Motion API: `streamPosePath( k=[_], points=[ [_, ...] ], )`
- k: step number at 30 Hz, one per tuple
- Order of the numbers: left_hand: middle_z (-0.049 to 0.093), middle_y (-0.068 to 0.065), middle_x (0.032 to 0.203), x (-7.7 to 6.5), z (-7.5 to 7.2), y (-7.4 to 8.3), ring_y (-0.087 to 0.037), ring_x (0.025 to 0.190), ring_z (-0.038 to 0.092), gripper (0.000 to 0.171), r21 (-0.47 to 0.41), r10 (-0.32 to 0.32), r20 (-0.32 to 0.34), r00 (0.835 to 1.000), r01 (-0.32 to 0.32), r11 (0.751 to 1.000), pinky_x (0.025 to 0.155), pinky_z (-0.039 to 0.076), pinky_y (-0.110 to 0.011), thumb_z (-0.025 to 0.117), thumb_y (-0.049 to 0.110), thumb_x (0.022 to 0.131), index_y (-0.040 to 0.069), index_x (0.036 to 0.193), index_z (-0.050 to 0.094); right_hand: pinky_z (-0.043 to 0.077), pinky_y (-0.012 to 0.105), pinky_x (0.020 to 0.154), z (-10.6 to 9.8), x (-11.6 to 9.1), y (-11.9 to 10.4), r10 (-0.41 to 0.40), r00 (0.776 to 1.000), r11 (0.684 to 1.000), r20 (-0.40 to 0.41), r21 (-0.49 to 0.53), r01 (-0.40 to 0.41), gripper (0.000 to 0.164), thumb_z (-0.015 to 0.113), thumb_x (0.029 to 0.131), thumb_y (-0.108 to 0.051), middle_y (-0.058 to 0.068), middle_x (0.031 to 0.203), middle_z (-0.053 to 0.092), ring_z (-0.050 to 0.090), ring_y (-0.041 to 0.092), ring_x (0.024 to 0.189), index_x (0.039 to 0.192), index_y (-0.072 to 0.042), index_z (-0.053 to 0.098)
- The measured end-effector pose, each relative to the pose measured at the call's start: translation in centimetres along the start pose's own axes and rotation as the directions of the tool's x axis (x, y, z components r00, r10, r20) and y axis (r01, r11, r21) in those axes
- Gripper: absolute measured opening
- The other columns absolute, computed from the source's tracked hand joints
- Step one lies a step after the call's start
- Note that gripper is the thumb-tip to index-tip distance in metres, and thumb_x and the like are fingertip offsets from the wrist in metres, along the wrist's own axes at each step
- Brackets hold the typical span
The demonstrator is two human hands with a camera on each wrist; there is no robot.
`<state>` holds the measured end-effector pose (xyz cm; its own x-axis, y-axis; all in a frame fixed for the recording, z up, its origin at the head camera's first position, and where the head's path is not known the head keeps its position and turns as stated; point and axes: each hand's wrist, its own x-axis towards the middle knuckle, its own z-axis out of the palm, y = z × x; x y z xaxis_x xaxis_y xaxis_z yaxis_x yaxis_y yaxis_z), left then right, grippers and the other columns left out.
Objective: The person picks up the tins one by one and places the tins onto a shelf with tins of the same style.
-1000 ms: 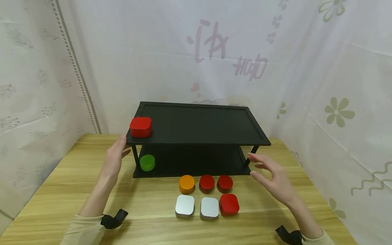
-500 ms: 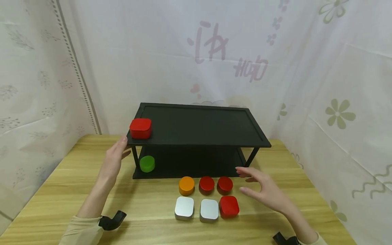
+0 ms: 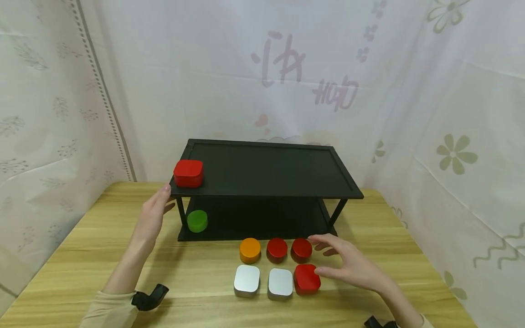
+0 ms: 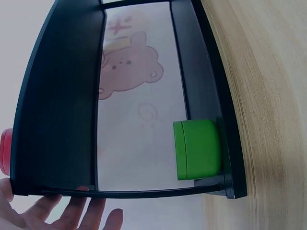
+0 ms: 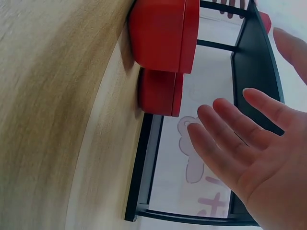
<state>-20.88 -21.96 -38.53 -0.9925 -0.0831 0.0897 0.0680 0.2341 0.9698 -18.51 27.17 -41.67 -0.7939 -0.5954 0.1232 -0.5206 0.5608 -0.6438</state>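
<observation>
At the left end of a two-tier black shelf, my left hand touches the upper board's edge with its fingers. In the left wrist view, fingertips show along that edge. A red square box sits on the upper board's left front corner; below it, a round green box stands on the lower board. My right hand, fingers extended and thumb apart, hovers beside a round red box and a red square box. The right wrist view shows nothing in its palm.
On the wooden table, a round orange box and another round red box stand before the shelf. Two silver square boxes are in the nearer row. Patterned cloth hangs behind and at both sides.
My right hand has moved left and nearer, from beside the shelf's right post to the right-hand red boxes. My left hand stays at the shelf's edge.
</observation>
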Motion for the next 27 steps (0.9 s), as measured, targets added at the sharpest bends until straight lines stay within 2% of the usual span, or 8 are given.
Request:
streamPosePath(
  k=[2, 8, 13, 20, 27],
  points=[
    [0.019, -0.024, 0.170, 0.0, 0.0, 0.0, -0.048, 0.151, 0.030, 0.078, 0.002, 0.002, -0.001, 1.000, -0.002, 1.000, 0.128, 0.024, -0.066, 0.027, 0.056, 0.109, 0.000, 0.163, 0.018, 0.062, 0.036, 0.096, 0.0, 0.0, -0.1, -0.003, 1.000, 1.000, 0.018, -0.007, 0.003, 0.065, 0.080, 0.091, -0.037, 0.002, 0.139, 0.063, 0.064, 0.023, 0.117, 0.146, -0.017, 0.053],
    [0.021, -0.025, 0.169, -0.1, -0.1, -0.1, -0.048, 0.151, 0.031, 0.077, 0.002, 0.013, -0.004, 1.000, -0.013, 1.000, 0.128, 0.025, -0.065, 0.026, 0.055, 0.110, 0.000, 0.163, 0.019, 0.062, 0.035, 0.096, 0.2, -0.2, -0.4, 0.018, 0.995, 1.000, 0.099, -0.012, -0.017, 0.062, 0.081, 0.089, -0.043, 0.000, 0.134, 0.065, 0.064, 0.023, 0.115, 0.141, -0.019, 0.056],
    [0.023, -0.023, 0.169, -0.2, 0.0, -0.1, -0.046, 0.152, 0.031, 0.076, 0.003, 0.022, -0.015, 1.000, -0.022, 1.000, 0.128, 0.027, -0.063, 0.027, 0.054, 0.110, 0.000, 0.163, 0.021, 0.063, 0.031, 0.094, 0.6, -0.1, -0.2, 0.037, 0.986, 0.999, 0.160, -0.010, -0.036, 0.064, 0.082, 0.086, -0.045, 0.002, 0.133, 0.065, 0.065, 0.014, 0.110, 0.138, -0.017, 0.058],
    [0.021, -0.024, 0.169, -0.2, 0.2, -0.1, -0.048, 0.152, 0.030, 0.076, 0.007, 0.017, -0.003, 1.000, -0.017, 1.000, 0.128, 0.025, -0.065, 0.026, 0.055, 0.110, 0.001, 0.163, 0.019, 0.062, 0.027, 0.093, 1.1, -0.3, 0.0, 0.013, 0.981, 0.999, 0.193, -0.042, -0.005, 0.064, 0.085, 0.084, -0.046, -0.005, 0.129, 0.066, 0.062, 0.005, 0.107, 0.135, -0.017, 0.059],
    [0.019, -0.022, 0.170, -0.1, 0.2, -0.1, -0.048, 0.152, 0.029, 0.077, 0.005, 0.017, -0.010, 1.000, -0.017, 1.000, 0.128, 0.024, -0.065, 0.026, 0.056, 0.109, 0.002, 0.164, 0.018, 0.061, 0.028, 0.091, 1.6, -0.2, 0.0, 0.001, 0.980, 0.996, 0.200, -0.093, 0.018, 0.060, 0.088, 0.081, -0.039, -0.011, 0.127, 0.064, 0.061, 0.002, 0.105, 0.133, -0.026, 0.059]
  ],
)
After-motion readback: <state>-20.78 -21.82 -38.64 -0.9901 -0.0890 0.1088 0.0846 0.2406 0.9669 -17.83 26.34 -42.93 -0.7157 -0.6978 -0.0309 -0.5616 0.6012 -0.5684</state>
